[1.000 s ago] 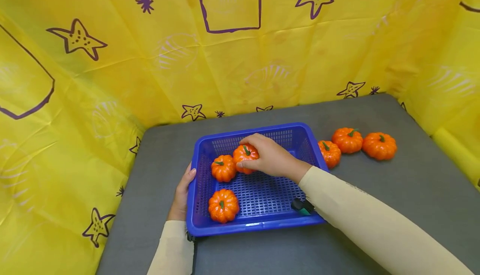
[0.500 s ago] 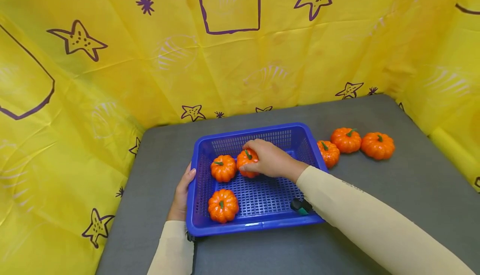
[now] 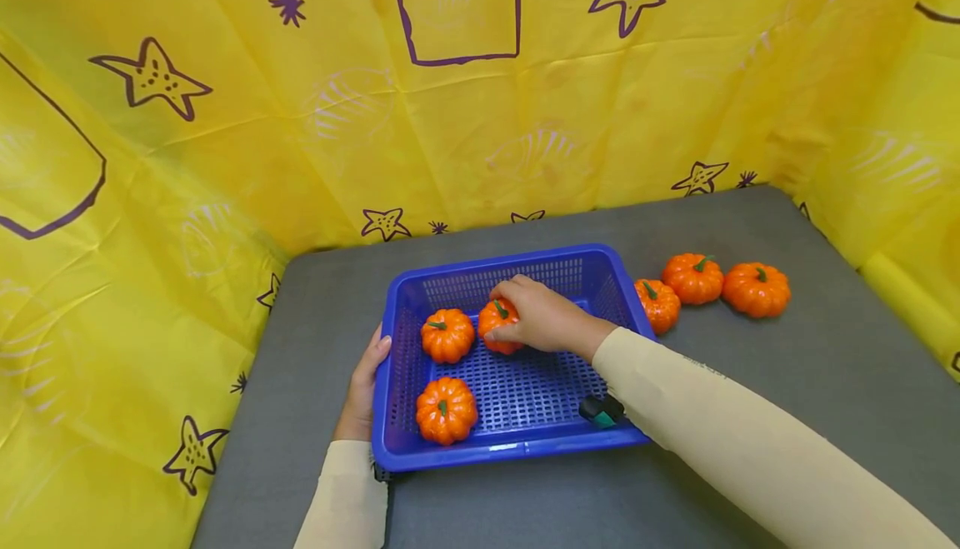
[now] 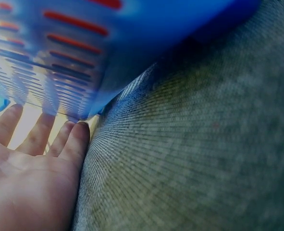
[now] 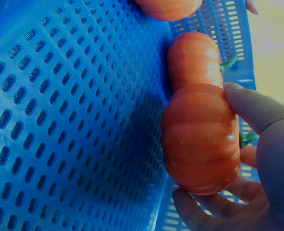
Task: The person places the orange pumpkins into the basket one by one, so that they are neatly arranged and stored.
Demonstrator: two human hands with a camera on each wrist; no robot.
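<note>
A small orange pumpkin with a green stem is in my right hand, thumb on the near side and fingers around the far side. It stands low inside the blue plastic basket, close beside another pumpkin. In the right wrist view the gripped pumpkin overlaps that neighbour. A third pumpkin lies at the basket's near left. My left hand is at the basket's left side, thumb at the rim; in the left wrist view its straight fingers touch the slotted outer wall.
Right of the basket, on the grey tabletop, sit three more pumpkins: one close to the basket wall, one behind it and one farther right. A yellow patterned cloth hangs around the back and sides.
My right hand and the pumpkin it grips have shifted slightly right and lower in the basket, opening a small gap to the neighbouring pumpkin. The left hand and basket have stayed put.
</note>
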